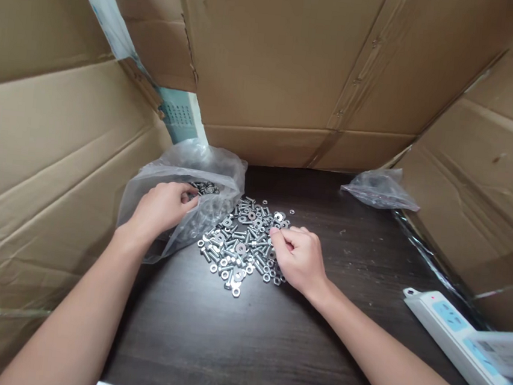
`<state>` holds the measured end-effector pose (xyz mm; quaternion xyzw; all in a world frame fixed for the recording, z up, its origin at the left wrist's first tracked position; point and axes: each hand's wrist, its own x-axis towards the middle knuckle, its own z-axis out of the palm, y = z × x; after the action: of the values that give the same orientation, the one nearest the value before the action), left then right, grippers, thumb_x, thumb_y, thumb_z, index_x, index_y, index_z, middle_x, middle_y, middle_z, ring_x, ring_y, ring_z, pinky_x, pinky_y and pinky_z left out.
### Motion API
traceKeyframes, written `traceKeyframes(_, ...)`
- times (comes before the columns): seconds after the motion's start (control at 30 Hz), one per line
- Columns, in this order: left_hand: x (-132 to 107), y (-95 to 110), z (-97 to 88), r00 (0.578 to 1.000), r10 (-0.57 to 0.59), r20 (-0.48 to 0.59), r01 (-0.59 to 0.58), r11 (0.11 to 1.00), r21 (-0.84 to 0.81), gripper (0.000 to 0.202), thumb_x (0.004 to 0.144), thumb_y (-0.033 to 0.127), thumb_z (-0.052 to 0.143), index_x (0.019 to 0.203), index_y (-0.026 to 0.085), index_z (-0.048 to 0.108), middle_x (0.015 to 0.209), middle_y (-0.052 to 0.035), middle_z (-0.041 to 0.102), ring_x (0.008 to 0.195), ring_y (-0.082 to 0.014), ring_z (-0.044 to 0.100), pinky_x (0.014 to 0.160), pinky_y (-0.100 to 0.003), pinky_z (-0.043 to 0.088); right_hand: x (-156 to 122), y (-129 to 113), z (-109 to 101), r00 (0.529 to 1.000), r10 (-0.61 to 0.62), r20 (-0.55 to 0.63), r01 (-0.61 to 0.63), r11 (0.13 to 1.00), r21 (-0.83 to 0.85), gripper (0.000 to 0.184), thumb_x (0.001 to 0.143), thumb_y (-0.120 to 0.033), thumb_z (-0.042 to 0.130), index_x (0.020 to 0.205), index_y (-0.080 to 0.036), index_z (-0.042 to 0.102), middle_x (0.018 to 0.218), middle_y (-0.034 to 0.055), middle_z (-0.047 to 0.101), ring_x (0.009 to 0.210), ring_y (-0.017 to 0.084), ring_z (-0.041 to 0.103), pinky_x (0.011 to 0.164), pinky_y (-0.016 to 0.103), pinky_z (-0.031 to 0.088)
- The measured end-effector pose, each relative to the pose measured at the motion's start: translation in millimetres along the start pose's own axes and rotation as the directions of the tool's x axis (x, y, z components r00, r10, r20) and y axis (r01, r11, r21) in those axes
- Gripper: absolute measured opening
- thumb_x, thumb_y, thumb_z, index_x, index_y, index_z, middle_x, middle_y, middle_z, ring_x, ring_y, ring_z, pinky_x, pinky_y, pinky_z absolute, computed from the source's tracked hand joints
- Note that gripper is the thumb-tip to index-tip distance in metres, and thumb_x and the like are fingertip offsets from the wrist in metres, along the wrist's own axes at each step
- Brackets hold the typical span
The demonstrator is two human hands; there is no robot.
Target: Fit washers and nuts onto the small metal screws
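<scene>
A pile of small silver bolts, nuts and washers (243, 242) lies spread on the dark wooden table (233, 341). To its left a clear plastic bag (222, 174) lies open with more dark metal parts (206, 187) inside. My left hand (162, 207) reaches into the bag's mouth, fingers curled together at the parts; what they hold is hidden. My right hand (299, 256) rests on the right side of the pile, fingertips pinched together on a small piece I cannot make out.
Cardboard walls (295, 69) close in the table at the left, back and right. A crumpled clear bag (378, 191) lies at the back right. A white power strip (464, 345) with a white block on it lies at the right front.
</scene>
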<state>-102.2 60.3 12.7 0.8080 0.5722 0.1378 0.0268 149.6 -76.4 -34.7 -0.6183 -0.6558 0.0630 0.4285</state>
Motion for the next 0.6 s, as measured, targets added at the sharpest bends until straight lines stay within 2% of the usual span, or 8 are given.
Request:
traceKeyframes(0.07,-3.0,7.9,-1.7,0.995,0.087,-0.056,-0.091,0.993,-0.071,0.032,0.088,0.047,0.057,0.103,0.025,0.076,0.081,-0.0041,0.074,0.071,-0.0243,0.066,0.059,-0.029,0.04,-1.6,-0.6,-0.2,0.998,0.036,0.049,-0.038,0.999,0.026,0.053,0.098,-0.037,0.043,0.054,-0.02,0.02,0.048,-0.004,0.02,0.045,0.01,0.023,0.054,0.03,0.023)
traceKeyframes(0.13,-8.7,19.6,-6.8,0.975,0.141,-0.171,-0.171,0.97,-0.175,0.031,0.092,0.044,0.054,0.1,0.023,0.075,0.082,-0.0022,0.074,0.07,-0.0207,0.065,0.062,-0.028,0.043,-3.4,-1.7,0.4,0.994,0.028,0.107,-0.031,0.999,0.027,0.052,0.1,-0.039,0.04,0.055,-0.02,0.023,0.048,-0.0036,0.022,0.044,0.01,0.024,0.052,0.03,0.019)
traceKeyframes(0.23,-21.2,40.6,-15.0,0.889,0.239,-0.391,-0.371,0.876,-0.307,0.035,0.097,0.04,0.047,0.092,0.02,0.075,0.08,-0.0015,0.073,0.066,-0.016,0.063,0.064,-0.026,0.045,-5.2,-3.8,2.0,0.982,-0.056,0.179,0.06,0.998,-0.013,0.047,0.101,-0.036,0.038,0.058,-0.02,0.028,0.048,-0.0029,0.03,0.043,0.01,0.03,0.052,0.03,0.019)
traceKeyframes(0.3,-29.8,53.6,-15.3,0.822,0.376,-0.427,-0.527,0.787,-0.321,0.034,0.097,0.034,0.047,0.087,0.017,0.074,0.079,-0.0021,0.073,0.066,-0.0143,0.063,0.064,-0.025,0.046,-4.8,-4.6,2.4,0.973,-0.1,0.206,0.111,0.993,-0.041,0.043,0.102,-0.034,0.036,0.061,-0.021,0.033,0.051,-0.0022,0.037,0.045,0.011,0.034,0.053,0.029,0.021)
traceKeyframes(0.37,-36.0,63.6,-9.6,0.777,0.553,-0.303,-0.63,0.691,-0.354,0.027,0.095,0.031,0.05,0.09,0.018,0.073,0.079,-0.0013,0.071,0.062,-0.0127,0.061,0.062,-0.025,0.046,-3.4,-4.2,1.4,0.97,-0.13,0.205,0.145,0.988,-0.056,0.036,0.103,-0.03,0.034,0.069,-0.021,0.041,0.059,-0.0003,0.047,0.051,0.013,0.042,0.055,0.029,0.026)
traceKeyframes(0.4,-37.7,67.1,-5.2,0.766,0.601,-0.228,-0.639,0.678,-0.363,0.023,0.094,0.03,0.053,0.093,0.019,0.072,0.077,-0.0003,0.07,0.06,-0.0122,0.059,0.061,-0.025,0.045,-2.6,-3.6,0.5,0.97,-0.144,0.194,0.158,0.986,-0.057,0.032,0.103,-0.028,0.033,0.074,-0.02,0.044,0.065,0.0011,0.052,0.055,0.014,0.046,0.057,0.029,0.029)
traceKeyframes(0.5,-38.0,71.4,8.0,0.775,0.632,-0.019,-0.604,0.73,-0.32,0.021,0.088,0.026,0.057,0.102,0.021,0.071,0.084,-0.0014,0.068,0.075,-0.0162,0.063,0.068,-0.028,0.046,-0.9,-0.5,-2.4,0.965,-0.202,0.166,0.212,0.976,-0.045,0.018,0.097,-0.016,0.034,0.09,-0.019,0.05,0.081,0.0039,0.059,0.066,0.016,0.053,0.063,0.028,0.034)
traceKeyframes(0.6,-35.5,69.6,13.6,0.776,0.618,0.122,-0.564,0.768,-0.302,0.023,0.088,0.03,0.059,0.106,0.023,0.071,0.093,-0.0026,0.067,0.084,-0.0188,0.063,0.073,-0.03,0.047,-2.0,3.2,-3.2,0.95,-0.258,0.174,0.266,0.964,-0.025,0.017,0.087,-0.008,0.038,0.084,-0.02,0.049,0.079,0.0023,0.058,0.07,0.016,0.051,0.065,0.028,0.035)
